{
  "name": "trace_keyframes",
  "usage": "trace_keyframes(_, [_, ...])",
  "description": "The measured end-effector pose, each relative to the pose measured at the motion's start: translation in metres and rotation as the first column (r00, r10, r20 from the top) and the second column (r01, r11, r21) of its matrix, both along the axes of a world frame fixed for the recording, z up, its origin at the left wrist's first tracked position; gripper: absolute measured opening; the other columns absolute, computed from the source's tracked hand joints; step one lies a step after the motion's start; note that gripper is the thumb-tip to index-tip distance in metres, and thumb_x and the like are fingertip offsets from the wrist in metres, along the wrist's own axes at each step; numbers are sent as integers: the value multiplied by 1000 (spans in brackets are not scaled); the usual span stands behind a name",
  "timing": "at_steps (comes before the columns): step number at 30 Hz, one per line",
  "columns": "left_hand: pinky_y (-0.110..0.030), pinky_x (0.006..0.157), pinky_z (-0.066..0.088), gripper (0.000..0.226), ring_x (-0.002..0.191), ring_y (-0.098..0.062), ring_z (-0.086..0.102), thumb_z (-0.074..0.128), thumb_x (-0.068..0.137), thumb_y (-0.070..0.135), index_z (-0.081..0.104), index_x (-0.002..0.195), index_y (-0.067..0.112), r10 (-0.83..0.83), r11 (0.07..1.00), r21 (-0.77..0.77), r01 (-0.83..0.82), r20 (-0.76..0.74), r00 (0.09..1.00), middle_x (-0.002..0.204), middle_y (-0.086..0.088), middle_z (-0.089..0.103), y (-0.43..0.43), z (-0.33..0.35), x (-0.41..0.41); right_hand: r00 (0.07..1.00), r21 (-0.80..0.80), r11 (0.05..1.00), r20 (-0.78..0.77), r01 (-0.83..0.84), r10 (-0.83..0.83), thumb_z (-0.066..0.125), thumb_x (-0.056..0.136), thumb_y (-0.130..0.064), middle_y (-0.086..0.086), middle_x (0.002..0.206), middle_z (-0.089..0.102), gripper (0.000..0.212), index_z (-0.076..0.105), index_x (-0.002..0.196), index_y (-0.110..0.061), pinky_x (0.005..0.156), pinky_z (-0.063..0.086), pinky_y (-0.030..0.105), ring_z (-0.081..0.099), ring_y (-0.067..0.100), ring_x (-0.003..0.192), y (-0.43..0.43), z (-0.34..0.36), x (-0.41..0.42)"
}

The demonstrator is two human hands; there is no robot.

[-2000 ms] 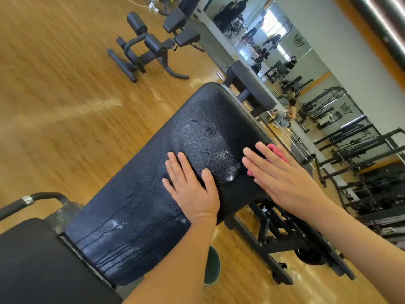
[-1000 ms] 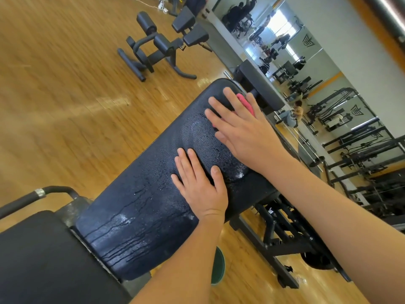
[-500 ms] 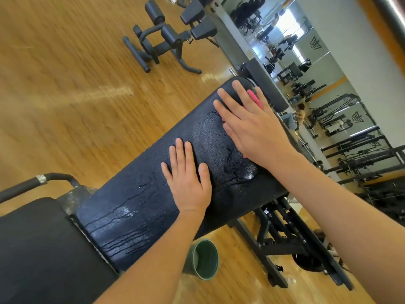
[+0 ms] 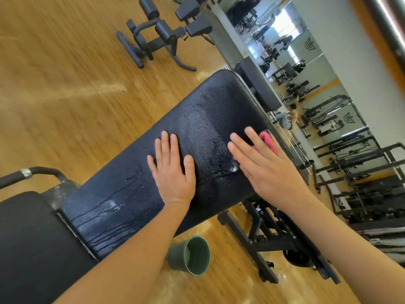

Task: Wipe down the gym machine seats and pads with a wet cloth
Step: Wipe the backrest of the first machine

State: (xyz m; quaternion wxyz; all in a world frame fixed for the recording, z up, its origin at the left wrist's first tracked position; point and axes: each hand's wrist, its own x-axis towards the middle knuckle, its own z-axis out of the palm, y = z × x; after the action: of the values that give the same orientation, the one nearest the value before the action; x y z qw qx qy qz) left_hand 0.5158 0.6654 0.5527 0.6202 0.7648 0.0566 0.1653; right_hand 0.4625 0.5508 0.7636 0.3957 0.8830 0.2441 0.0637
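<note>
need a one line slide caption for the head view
Wet black bench pad with the left hand flat on it and the right hand pressing a pink cloth near its edge

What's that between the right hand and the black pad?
A pink cloth, pressed flat against the pad under the right hand; the head view shows its edge poking out past the fingers.

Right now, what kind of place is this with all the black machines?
Probably a gym: there is a wet padded bench, another exercise machine on the wooden floor, and a big wall mirror beside rows of weight machines.
</note>
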Motion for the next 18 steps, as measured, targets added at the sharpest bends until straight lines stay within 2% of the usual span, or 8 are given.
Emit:
trace_keyframes(6, [-48, 127, 1, 59, 157, -12, 3, 23, 106, 43, 28, 160, 18, -13, 1000, 18, 13, -10, 1000, 168, 5, 12, 1, 1, 0, 1000, -27, 1000, -14, 14, -14, 62, 101, -19, 6, 169, 29, 63, 38, 159, -13, 128, 12, 55, 11, 31, 160, -7, 1, -8])
trace_keyframes(8, [-48, 127, 0, 60, 157, -12, 1, 21, 106, 43, 26, 160, 18, -26, 999, 31, 27, -18, 999, 168, 6, 8, 1, 2, -1, 1000, -22, 1000, 3, 16, -16, 64, 99, -14, 6, 169, 29, 65, 39, 159, -13, 128, 8, 54, 12, 32, 159, -4, -2, -4])
trace_keyframes(11, [-48, 127, 0, 59, 157, -14, 2, 20, 107, 42, 23, 161, 18, -26, 998, 48, 27, -19, 999, 169, 6, 7, 0, 2, -2, 1000, -21, 1000, 20, -6, 6, 55, 100, -10, 7, 169, 29, 62, 36, 159, -12, 128, 0, 52, 13, 33, 159, 4, -6, 5])
trace_keyframes(15, [-46, 127, -1, 59, 157, -14, 2, 20, 107, 42, 24, 161, 18, -15, 998, 65, 16, -24, 1000, 169, 5, 8, -1, 1, 0, 998, 6, 998, 25, -56, 56, 56, 101, -15, 8, 168, 30, 61, 37, 158, -10, 126, 10, 56, 16, 34, 158, 31, -15, 43])
trace_keyframes(18, [-44, 127, -2, 59, 157, -13, 1, 19, 107, 43, 23, 161, 19, -12, 997, 75, 13, -19, 1000, 169, 6, 7, -1, 0, -1, 992, 51, 996, 107, -69, 63, 55, 104, -19, 7, 167, 32, 57, 38, 158, -11, 126, 14, 56, 17, 33, 158, 59, -26, 92])
